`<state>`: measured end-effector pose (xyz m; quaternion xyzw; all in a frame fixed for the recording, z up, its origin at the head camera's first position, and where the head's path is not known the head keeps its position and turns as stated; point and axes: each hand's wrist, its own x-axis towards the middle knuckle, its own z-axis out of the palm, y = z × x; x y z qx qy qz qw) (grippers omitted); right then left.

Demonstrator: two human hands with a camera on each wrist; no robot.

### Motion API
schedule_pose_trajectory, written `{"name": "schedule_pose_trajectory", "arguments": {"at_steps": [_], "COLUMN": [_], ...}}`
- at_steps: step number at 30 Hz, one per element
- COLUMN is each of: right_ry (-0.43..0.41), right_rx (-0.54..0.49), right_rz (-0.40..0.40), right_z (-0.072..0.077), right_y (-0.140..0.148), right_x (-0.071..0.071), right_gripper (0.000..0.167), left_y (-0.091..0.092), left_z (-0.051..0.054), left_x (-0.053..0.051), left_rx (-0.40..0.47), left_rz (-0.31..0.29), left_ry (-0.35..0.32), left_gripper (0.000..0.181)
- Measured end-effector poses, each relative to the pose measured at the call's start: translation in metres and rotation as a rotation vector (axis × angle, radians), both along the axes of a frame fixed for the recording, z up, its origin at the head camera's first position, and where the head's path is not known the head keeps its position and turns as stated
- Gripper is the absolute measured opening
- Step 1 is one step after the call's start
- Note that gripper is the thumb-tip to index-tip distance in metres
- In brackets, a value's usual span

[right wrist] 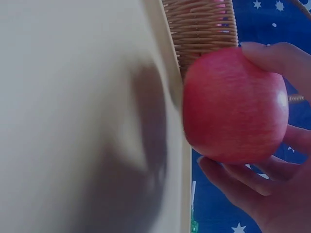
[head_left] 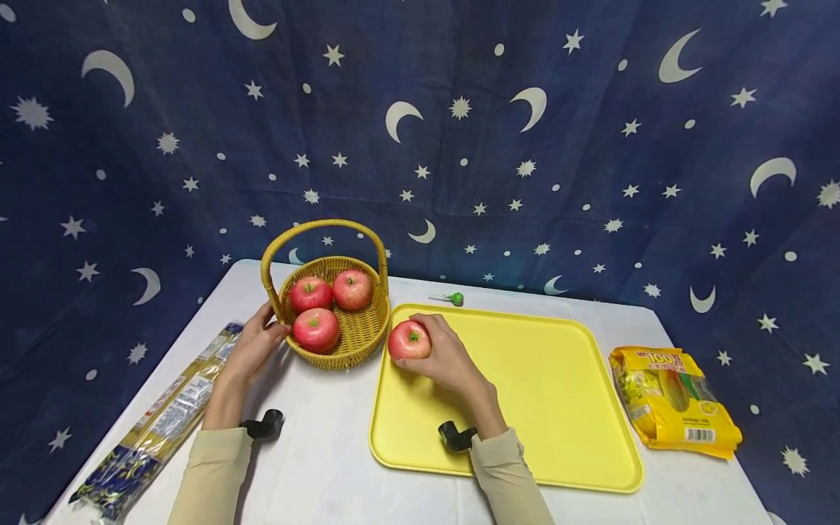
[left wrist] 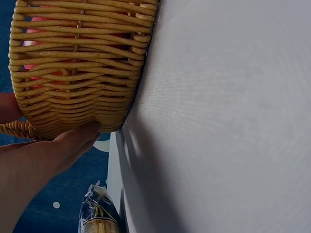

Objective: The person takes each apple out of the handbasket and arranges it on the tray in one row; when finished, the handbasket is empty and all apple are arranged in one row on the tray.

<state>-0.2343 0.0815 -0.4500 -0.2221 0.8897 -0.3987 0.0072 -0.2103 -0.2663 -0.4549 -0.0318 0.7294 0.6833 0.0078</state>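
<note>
A red apple [head_left: 410,340] is held between the thumb and fingers of my right hand [head_left: 446,355], over the left part of a yellow tray [head_left: 525,394]. The right wrist view shows this apple [right wrist: 235,107] raised off the tray, its shadow falling on the surface below. To the left stands a wicker basket [head_left: 357,339] with an arched handle and three red apples [head_left: 316,330] inside. My left hand [head_left: 252,348] grips its left side near the handle's base. In the left wrist view, the thumb is at the rim and the fingers lie along the woven wall [left wrist: 82,87].
A long clear-and-blue packet [head_left: 164,415] lies along the table's left side. Right of the tray is a yellow snack bag [head_left: 676,401]. A small green-headed lollipop [head_left: 456,299] lies behind the tray. A dark blue curtain [head_left: 459,146] hangs behind the white table [head_left: 315,452].
</note>
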Motion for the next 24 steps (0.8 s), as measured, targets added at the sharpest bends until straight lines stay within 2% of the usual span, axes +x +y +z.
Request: {"name": "schedule_pose_trajectory", "arguments": {"at_steps": [4,7,13,24], "right_ry": [-0.034,-0.024,-0.01,-0.02], "right_rx": [0.02,0.029,0.046,0.041], "right_rz": [0.006,0.002,0.037,0.031], "right_z": [-0.001,-0.004,-0.008,-0.011], "right_y": [0.001,0.0,-0.006,-0.006], "right_x": [0.001,0.0,-0.002,-0.002], "right_gripper": [0.073,0.072,0.073,0.076], "left_y": [0.002,0.003,-0.001,0.0], "left_z": [-0.001,-0.001,0.002,0.003], "left_x": [-0.001,-0.002,0.0,0.0], "left_rx": [0.003,0.011,0.004,0.023], "left_rz": [-0.008,-0.013,0.014,-0.007], "left_ry": [-0.002,-0.007,-0.008,-0.006], "left_gripper": [0.074,0.074,0.074,0.075]}}
